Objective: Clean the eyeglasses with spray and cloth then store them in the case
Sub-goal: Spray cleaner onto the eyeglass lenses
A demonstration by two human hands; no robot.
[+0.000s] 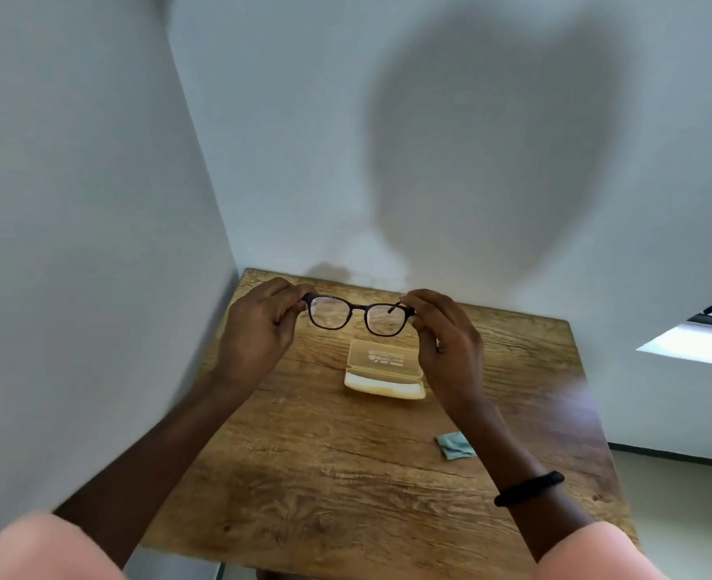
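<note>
Wooden tabletop [345, 475] in a white corner. Above it the eyeglasses [358, 308] hang level, long axis side to side. Left hand [258, 328] and right hand [446, 349] pinch opposite ends, with the case [383, 370] just below, nearer the right.

Between the fingers of both hands, eyeglasses [358, 313] of dark, smooth plastic with glossy clear lenses are seen. Below the fingers, a matt wooden table [345, 475] with visible grain, a smooth cream case [383, 370] and a soft teal cloth [454, 445] are found
</note>
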